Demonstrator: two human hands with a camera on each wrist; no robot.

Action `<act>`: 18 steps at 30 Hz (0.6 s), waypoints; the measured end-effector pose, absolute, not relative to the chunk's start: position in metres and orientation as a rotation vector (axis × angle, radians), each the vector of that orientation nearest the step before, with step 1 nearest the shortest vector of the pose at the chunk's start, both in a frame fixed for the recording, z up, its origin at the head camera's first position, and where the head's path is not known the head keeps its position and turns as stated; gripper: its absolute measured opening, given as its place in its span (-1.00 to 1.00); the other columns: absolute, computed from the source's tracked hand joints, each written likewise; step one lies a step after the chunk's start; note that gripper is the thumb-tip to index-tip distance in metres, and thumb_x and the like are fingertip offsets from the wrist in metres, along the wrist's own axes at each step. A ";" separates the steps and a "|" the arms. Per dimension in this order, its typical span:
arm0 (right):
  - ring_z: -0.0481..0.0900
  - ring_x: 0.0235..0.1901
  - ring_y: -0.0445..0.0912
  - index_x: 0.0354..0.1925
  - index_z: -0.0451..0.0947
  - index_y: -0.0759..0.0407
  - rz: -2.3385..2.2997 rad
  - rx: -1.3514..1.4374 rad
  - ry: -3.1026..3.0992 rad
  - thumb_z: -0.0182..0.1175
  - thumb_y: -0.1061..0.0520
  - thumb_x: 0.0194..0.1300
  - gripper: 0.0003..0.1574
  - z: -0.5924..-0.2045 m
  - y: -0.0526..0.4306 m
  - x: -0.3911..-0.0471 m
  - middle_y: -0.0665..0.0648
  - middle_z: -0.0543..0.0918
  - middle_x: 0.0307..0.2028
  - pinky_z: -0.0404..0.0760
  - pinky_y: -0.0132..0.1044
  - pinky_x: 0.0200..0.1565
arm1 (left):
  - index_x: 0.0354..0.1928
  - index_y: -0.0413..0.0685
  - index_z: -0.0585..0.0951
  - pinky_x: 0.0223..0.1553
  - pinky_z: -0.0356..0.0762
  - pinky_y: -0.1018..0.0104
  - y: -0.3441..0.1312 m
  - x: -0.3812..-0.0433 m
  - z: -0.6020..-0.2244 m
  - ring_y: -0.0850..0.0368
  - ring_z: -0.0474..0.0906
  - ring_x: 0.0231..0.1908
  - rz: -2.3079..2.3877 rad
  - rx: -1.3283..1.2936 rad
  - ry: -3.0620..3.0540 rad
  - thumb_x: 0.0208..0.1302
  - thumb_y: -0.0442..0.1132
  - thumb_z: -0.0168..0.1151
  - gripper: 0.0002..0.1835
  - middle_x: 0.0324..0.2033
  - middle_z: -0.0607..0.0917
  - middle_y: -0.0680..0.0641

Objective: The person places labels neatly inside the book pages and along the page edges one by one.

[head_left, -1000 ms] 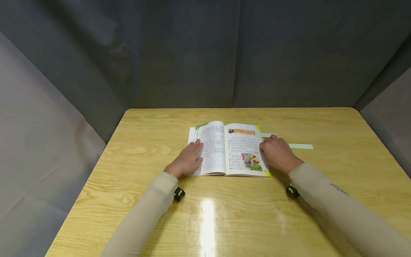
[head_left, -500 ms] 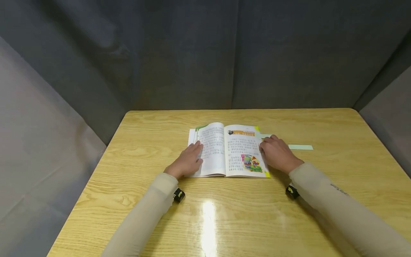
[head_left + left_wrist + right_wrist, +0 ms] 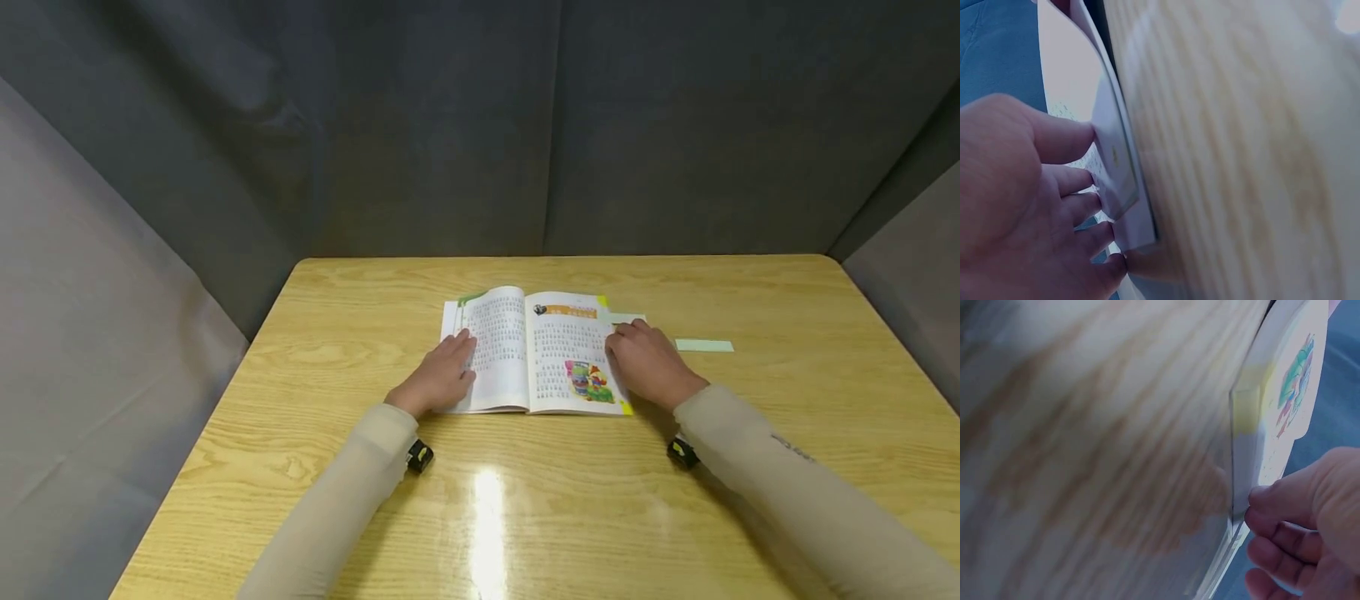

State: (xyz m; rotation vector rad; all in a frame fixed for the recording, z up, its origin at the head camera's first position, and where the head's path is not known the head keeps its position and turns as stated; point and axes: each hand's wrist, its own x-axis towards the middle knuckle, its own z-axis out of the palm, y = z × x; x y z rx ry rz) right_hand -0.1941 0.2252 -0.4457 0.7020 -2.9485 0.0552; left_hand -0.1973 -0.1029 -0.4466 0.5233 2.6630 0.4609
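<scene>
An open book [image 3: 567, 346] with printed text and a coloured picture lies on the wooden table in the head view. My left hand [image 3: 438, 372] rests on the outer part of the left page, its fingers laid over it. In the left wrist view the thumb and fingertips of that left hand [image 3: 1041, 187] touch the page [image 3: 1110, 137]. At the book's right edge, my right hand [image 3: 648, 362] holds the side of the pages. The right wrist view shows the right hand [image 3: 1300, 525] with thumb and index fingertip pinched at the page edge, the other fingers curled.
A pale green paper strip [image 3: 628, 317] sticks out at the book's upper right. Another pale strip [image 3: 705, 345] lies right of my right hand, on the table [image 3: 360, 300]. Dark curtain [image 3: 435, 125] hangs behind the table, and a grey cloth [image 3: 82, 333] stands at the left.
</scene>
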 end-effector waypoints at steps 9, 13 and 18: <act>0.58 -0.33 0.09 -0.32 0.69 0.33 0.090 0.753 -2.967 0.20 0.35 0.27 -0.88 -0.443 0.228 -0.194 0.24 0.72 -0.34 0.61 -0.01 -0.16 | 0.58 -0.12 -0.04 0.61 -0.18 -0.02 -0.101 -0.198 -0.448 -0.11 -0.22 0.60 0.460 0.518 2.653 0.54 -0.09 -0.16 -0.32 0.60 -0.13 -0.12; 0.55 -0.37 0.06 -0.34 0.67 0.31 0.157 0.735 -2.983 0.23 0.33 0.25 -0.92 -0.443 0.230 -0.196 0.20 0.71 -0.39 0.60 -0.02 -0.19 | 0.58 -0.12 -0.04 0.61 -0.17 -0.02 -0.101 -0.198 -0.447 -0.09 -0.23 0.60 0.446 0.513 2.654 0.55 -0.09 -0.17 -0.33 0.60 -0.13 -0.11; 0.56 -0.34 0.11 -0.28 0.66 0.34 0.133 0.743 -2.934 0.24 0.29 0.27 -0.90 -0.445 0.230 -0.196 0.25 0.70 -0.33 0.59 0.00 -0.19 | 0.58 -0.13 -0.04 0.61 -0.18 -0.02 -0.101 -0.198 -0.445 -0.09 -0.24 0.60 0.452 0.509 2.651 0.55 -0.09 -0.18 -0.33 0.60 -0.13 -0.12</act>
